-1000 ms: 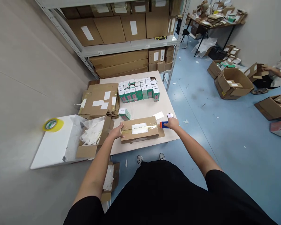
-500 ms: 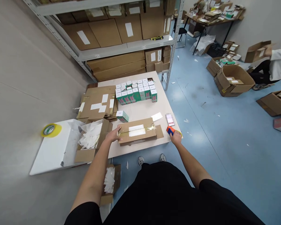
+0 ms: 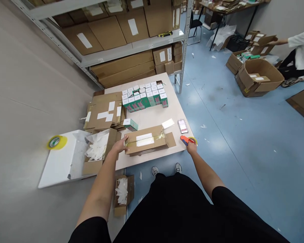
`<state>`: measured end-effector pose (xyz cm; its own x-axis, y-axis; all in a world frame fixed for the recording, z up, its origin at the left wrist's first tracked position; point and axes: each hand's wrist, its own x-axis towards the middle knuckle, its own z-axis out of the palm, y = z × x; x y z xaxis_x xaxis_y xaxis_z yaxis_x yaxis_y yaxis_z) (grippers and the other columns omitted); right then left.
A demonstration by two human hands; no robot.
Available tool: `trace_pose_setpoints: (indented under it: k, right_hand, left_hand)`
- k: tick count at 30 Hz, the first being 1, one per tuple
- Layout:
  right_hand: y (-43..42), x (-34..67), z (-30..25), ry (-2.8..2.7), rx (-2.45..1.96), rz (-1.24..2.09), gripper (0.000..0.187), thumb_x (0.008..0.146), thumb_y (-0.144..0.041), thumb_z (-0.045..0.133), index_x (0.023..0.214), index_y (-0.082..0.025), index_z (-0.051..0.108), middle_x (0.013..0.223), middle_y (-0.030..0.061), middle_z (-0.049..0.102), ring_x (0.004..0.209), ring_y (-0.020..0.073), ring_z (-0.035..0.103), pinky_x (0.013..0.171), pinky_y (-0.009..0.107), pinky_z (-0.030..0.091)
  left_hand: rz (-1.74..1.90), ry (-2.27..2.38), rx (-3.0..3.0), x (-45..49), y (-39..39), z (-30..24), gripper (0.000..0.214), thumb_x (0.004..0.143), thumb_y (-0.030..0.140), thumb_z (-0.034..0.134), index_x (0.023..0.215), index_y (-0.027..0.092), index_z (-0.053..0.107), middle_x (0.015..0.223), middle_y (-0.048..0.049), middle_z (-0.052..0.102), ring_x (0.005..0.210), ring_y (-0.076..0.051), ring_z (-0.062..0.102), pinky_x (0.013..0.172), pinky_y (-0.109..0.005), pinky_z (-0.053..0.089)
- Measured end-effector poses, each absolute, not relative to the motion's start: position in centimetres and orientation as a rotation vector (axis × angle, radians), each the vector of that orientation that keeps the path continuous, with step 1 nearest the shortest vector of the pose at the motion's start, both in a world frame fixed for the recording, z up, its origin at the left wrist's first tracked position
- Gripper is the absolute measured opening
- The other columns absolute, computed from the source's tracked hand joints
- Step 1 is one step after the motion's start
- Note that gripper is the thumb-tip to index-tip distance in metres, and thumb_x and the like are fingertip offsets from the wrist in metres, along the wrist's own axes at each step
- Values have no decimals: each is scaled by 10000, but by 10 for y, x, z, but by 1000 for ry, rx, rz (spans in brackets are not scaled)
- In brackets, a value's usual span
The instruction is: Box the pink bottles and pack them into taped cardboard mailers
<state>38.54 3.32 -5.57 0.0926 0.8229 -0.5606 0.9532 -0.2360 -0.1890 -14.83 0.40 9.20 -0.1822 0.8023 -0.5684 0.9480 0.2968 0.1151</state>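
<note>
A long cardboard box (image 3: pixel 155 132) lies near the front edge of the table, with a white label and clear tape on its top. My left hand (image 3: pixel 120 144) grips its left end, thumb and fingers at the edge. In my right hand (image 3: pixel 192 147) is an orange and blue tape dispenser (image 3: pixel 184 139) with a yellowish roll, held at the table's right edge, apart from the box. Behind the box's left end lies a single green and white carton (image 3: pixel 130 124). A white paper slip (image 3: pixel 168 123) and a phone-like item with a blurred screen (image 3: pixel 182 126) lie beyond the box's right end.
Rows of green and white cartons (image 3: pixel 145 98) stand at the back of the table (image 3: pixel 152 116). Flattened cardboard (image 3: pixel 101 104) and an open box of white paper (image 3: pixel 111 145) are leftward. A shelf (image 3: pixel 139 44) rises behind. A co-worker (image 3: pixel 302 50) is at far right.
The tape dispenser has turned in my right hand, so its roll shows more. My left hand stays on the box. The co-worker's cardboard box is lower, and my view has shifted slightly.
</note>
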Motion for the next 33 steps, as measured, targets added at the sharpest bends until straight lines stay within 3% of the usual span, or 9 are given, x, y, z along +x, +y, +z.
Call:
trace_pose_setpoints:
  k: [3,6,9,12,16,20,24,28,33]
  right_hand:
    - [38,377,-46,1774,2216,-807,397,902,-234,637,1284,-134,683,1274,221,710,1255,364,643,1024,424,466]
    - [44,362,-27,1886,2260,-967,393,965,-277,558,1321,-155,669,1293,165,723,1235,289,661,970,327,492]
    - [51,339,-3,2080,2209,-1315,459,985,-261,525,1431,-181,597,1303,103,736,1173,215,689,942,263,507]
    - [56,314,15,2327,2085,-1389,552,952,-233,589,1501,-209,542,1437,86,668,1215,206,666,980,272,511]
    - [58,284,17,2577,1939,-1158,549,901,-236,702,1441,-206,610,1437,105,666,1238,245,647,988,309,508]
    - [57,264,-1,2678,1989,-807,206,966,-217,606,1121,-197,740,1134,107,770,1047,248,681,816,290,484]
    - [55,259,-21,2850,1982,-447,182,942,-137,535,907,-184,707,897,104,736,854,235,621,702,279,389]
    - [55,262,-30,2998,1839,-299,204,934,-102,504,923,-175,694,901,116,716,851,241,575,721,293,360]
    - [57,261,-23,2856,1804,-497,250,972,-123,488,1034,-170,725,987,117,751,875,226,613,733,273,361]
  left_hand:
    - [-362,2050,1547,-148,4,92,1118,669,212,852,1653,324,333,1705,-34,354,1441,-269,545,1146,-274,431]
    - [-350,2058,1539,-149,4,90,1127,666,210,863,1654,321,333,1678,-52,410,1400,-268,588,1129,-273,450]
    - [-310,2041,1537,-150,4,87,1134,662,207,869,1654,333,335,1709,-48,342,1396,-273,592,1119,-270,462]
    - [-240,2020,1523,-152,4,84,1130,663,177,855,1655,328,336,1736,-37,259,1456,-273,531,1158,-271,427]
    - [-137,2009,1481,-154,2,80,1179,609,163,883,1653,284,350,1729,-92,276,1487,-316,488,1186,-316,403]
    - [-70,1992,1459,-156,0,78,1194,566,165,909,1636,275,389,1712,-120,320,1485,-356,482,1184,-356,402]
    - [-31,1967,1459,-158,-1,78,1178,580,167,882,1638,301,382,1728,-85,281,1512,-349,446,1195,-358,388]
    - [-27,1959,1454,-157,-3,77,1190,578,146,874,1646,289,368,1737,-93,236,1512,-348,446,1203,-358,379]
    - [-5,1947,1450,-155,-4,76,1183,590,125,865,1653,251,360,1735,-113,231,1534,-323,418,1214,-324,362]
